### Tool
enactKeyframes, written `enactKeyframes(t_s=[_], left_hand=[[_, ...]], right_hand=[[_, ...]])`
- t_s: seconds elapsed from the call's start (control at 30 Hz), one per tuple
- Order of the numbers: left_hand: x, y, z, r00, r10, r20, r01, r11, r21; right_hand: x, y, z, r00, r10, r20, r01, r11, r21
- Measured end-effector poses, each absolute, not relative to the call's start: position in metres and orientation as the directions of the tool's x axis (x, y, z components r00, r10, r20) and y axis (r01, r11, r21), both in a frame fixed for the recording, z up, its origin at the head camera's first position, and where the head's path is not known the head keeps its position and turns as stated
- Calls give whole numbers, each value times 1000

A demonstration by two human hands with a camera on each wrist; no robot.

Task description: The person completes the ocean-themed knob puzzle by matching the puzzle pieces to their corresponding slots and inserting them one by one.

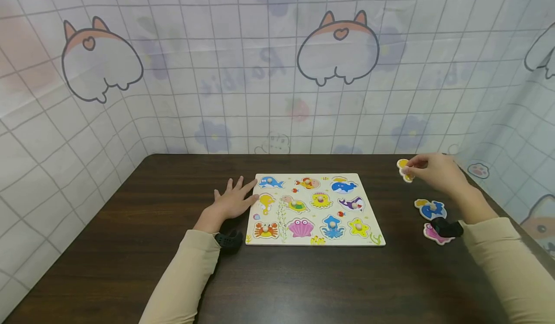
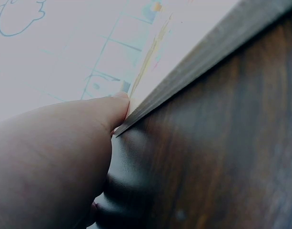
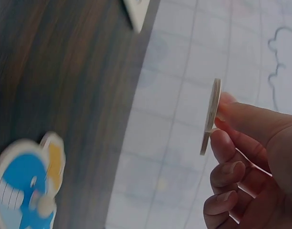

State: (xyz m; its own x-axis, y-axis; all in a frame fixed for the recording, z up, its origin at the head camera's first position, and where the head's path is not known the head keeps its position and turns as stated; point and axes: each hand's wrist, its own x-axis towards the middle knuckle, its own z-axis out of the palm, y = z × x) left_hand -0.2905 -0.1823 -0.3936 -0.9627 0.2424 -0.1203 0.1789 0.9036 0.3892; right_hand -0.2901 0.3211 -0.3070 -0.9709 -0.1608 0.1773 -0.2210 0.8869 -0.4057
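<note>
A flat puzzle board (image 1: 288, 177) printed with sea animals lies on the table. My left hand (image 1: 231, 201) rests at its left edge with spread fingers. In the left wrist view, the thumb (image 2: 118, 109) touches the board's edge. To the right of the board, my right hand (image 1: 438, 172) pinches a yellow puzzle piece (image 1: 403, 163) between thumb and fingers, raised above the table. The right wrist view has this piece (image 3: 211, 114) edge-on, its printed face hidden. Nearer to me lies a blue whale piece (image 1: 432, 210) with a knob.
A pink puzzle piece (image 1: 433, 235) lies beside the whale piece, partly covered by the black wrist camera (image 1: 446, 227) on the right arm. The dark wooden table (image 1: 329, 285) ends at the back against a grid-patterned cloth (image 1: 208, 97), which also hangs at both sides.
</note>
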Motion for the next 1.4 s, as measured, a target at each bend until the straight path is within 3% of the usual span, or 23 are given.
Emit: enactKeyframes(t_s=[1.4], left_hand=[[-292, -182, -394, -962, 233, -140, 162, 904, 395]], right_hand=[[-293, 130, -305, -885, -447, 129, -450, 753, -480]])
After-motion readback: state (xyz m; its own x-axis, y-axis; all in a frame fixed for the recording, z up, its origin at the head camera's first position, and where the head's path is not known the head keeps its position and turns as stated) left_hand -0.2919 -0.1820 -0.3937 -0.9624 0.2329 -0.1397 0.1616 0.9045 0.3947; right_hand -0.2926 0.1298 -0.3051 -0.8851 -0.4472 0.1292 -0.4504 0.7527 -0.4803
